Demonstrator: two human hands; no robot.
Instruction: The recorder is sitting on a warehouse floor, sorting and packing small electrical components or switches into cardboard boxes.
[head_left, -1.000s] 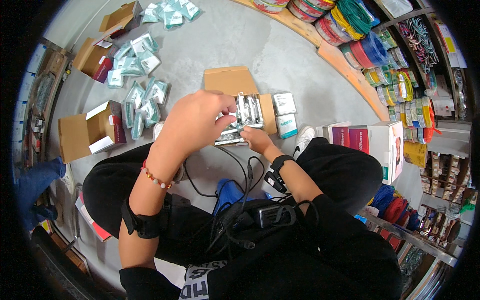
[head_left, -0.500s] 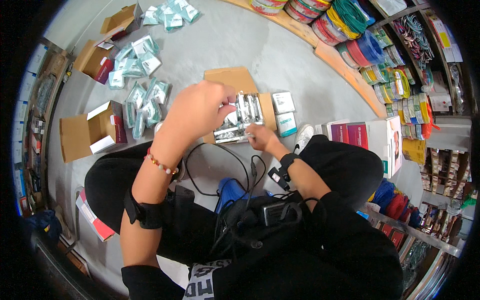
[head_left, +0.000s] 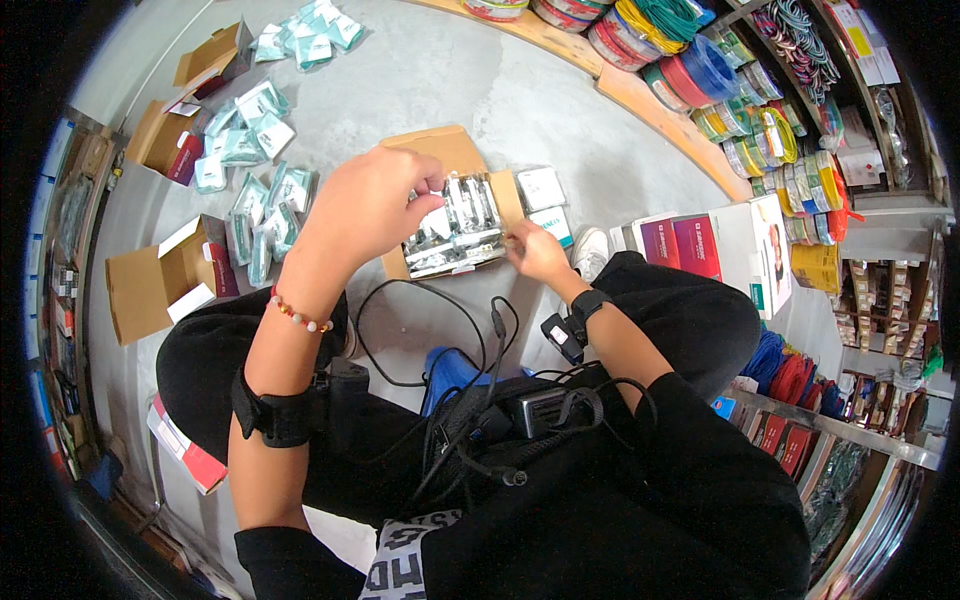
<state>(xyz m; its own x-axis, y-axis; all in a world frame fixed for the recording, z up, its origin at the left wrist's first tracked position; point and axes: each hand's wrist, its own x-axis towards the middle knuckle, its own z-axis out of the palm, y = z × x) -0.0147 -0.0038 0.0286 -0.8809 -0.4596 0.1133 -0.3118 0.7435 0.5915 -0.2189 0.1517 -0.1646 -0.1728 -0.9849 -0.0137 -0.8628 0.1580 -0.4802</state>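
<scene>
An open cardboard box [head_left: 440,145] sits on the floor in front of me. Inside it are several silvery, black-marked packets [head_left: 465,205], packed in rows. Above the box's left part hangs my left hand [head_left: 375,195], its fingers curled in and thumb close to them; what they hold, if anything, is hidden. At the right side wall of the box, my right hand [head_left: 540,252] has its fingertips closed on the cardboard edge. Beside that wall lie two flat white-and-teal packets [head_left: 543,190], one beyond the other.
Piles of teal-and-white packets [head_left: 245,125] lie at the left, with opened cartons [head_left: 165,270] beside them. A white-and-maroon carton [head_left: 735,250] stands by my right knee. Wire spools [head_left: 690,85] and shelves line the right. Black cables [head_left: 400,385] loop before my lap.
My right hand has shifted from the box's front right corner to its right side edge. My left hand remains curled above the box. The whole view has moved slightly.
</scene>
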